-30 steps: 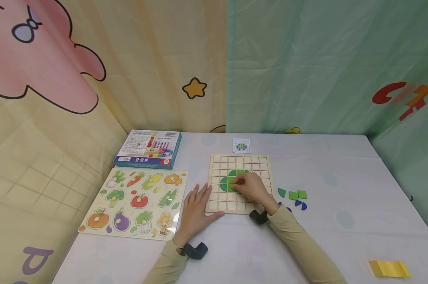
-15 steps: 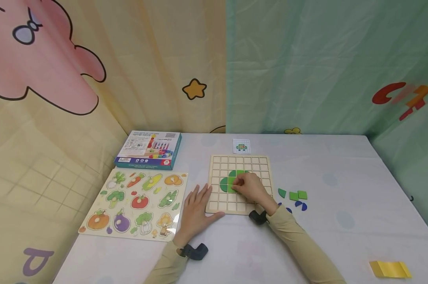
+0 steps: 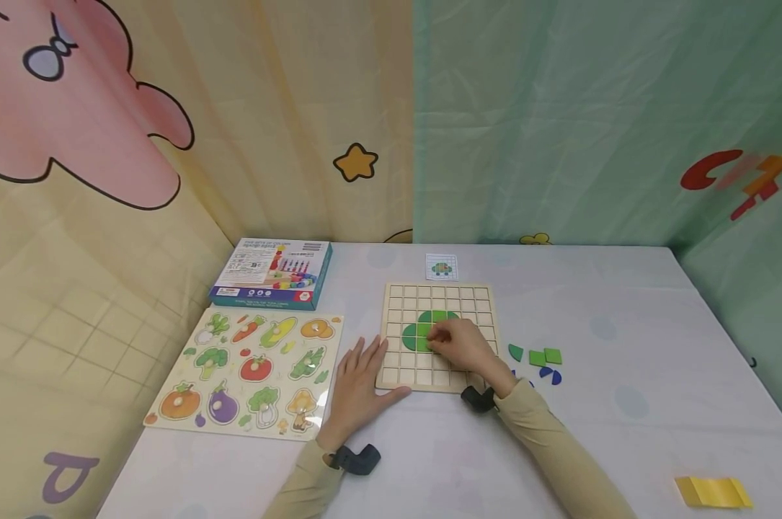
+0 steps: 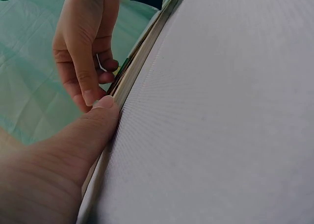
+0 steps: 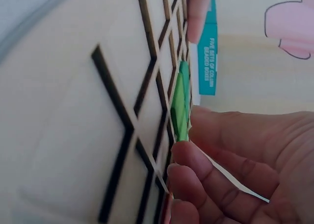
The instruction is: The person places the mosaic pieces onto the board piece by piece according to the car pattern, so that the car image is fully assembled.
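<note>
A square wooden grid board [image 3: 401,372] lies on the table, with several green tiles [image 3: 409,336] set in its cells as a rounded shape. My left hand [image 3: 360,389] rests spread at the board's near left corner; in the left wrist view its thumb [image 4: 95,121] touches the board edge. Over the middle of the board my right hand [image 3: 462,346] is bent down, thumb and forefinger pinching at a green tile [image 5: 180,104] in the right wrist view. These fingers hide part of the pattern. A sliver of a reddish piece [image 5: 167,207] shows below them.
Loose green tiles [image 3: 552,355] and blue pieces [image 3: 556,376] lie right of the board. A small pattern card [image 3: 442,267] is behind it. At left are a vegetable puzzle board [image 3: 243,395] and a box [image 3: 270,270]. Yellow paper [image 3: 713,493] lies front right.
My right hand has shifted slightly to the right over the board, its fingers still bent together. The left hand and the loose pieces have stayed in place.
</note>
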The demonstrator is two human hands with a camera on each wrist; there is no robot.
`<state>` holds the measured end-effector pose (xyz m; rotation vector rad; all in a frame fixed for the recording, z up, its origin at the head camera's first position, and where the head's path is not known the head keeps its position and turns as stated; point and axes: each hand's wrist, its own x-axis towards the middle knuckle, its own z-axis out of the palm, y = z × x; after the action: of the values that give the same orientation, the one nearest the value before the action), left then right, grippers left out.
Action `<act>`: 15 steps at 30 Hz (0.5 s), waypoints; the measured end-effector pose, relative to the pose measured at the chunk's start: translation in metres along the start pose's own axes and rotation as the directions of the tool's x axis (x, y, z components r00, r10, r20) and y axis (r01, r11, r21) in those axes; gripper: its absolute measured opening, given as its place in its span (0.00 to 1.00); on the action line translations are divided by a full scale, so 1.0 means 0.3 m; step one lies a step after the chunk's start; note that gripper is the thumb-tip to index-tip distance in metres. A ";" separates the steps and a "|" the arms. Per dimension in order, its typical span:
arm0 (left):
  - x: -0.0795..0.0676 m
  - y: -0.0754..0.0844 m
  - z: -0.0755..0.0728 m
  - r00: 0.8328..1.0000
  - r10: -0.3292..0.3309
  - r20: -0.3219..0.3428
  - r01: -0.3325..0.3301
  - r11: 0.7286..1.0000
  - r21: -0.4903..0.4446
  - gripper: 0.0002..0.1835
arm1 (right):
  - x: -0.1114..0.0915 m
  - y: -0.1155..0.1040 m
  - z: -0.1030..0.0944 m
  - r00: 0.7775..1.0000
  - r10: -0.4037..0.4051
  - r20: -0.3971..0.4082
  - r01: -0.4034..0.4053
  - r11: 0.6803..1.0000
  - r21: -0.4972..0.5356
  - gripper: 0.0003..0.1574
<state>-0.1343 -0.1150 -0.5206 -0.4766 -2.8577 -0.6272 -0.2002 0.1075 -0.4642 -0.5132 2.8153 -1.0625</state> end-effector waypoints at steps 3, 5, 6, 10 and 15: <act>0.000 0.003 0.000 1.000 -0.001 0.002 0.001 1.000 -0.002 0.51 | -0.021 0.013 -0.028 1.000 -0.002 -0.004 0.002 1.000 -0.004 0.05; -0.001 0.005 -0.001 1.000 0.001 -0.002 -0.001 1.000 -0.005 0.51 | -0.036 0.029 -0.054 1.000 -0.006 -0.018 0.006 1.000 -0.003 0.06; -0.001 0.005 -0.002 1.000 0.002 -0.004 -0.002 1.000 -0.005 0.51 | -0.045 0.041 -0.068 1.000 -0.011 -0.029 0.011 1.000 -0.007 0.06; 0.000 0.006 -0.003 1.000 0.005 -0.011 -0.006 1.000 -0.010 0.50 | -0.084 0.098 -0.135 0.997 -0.015 -0.073 0.014 1.000 -0.017 0.06; 0.001 0.003 -0.003 1.000 0.002 -0.007 -0.002 1.000 -0.015 0.50 | -0.137 0.169 -0.225 0.991 0.033 -0.126 -0.038 0.999 -0.031 0.08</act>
<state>-0.1341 -0.1145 -0.5195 -0.4780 -2.8472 -0.6493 -0.1891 0.1993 -0.4479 -0.4111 2.9438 -1.0788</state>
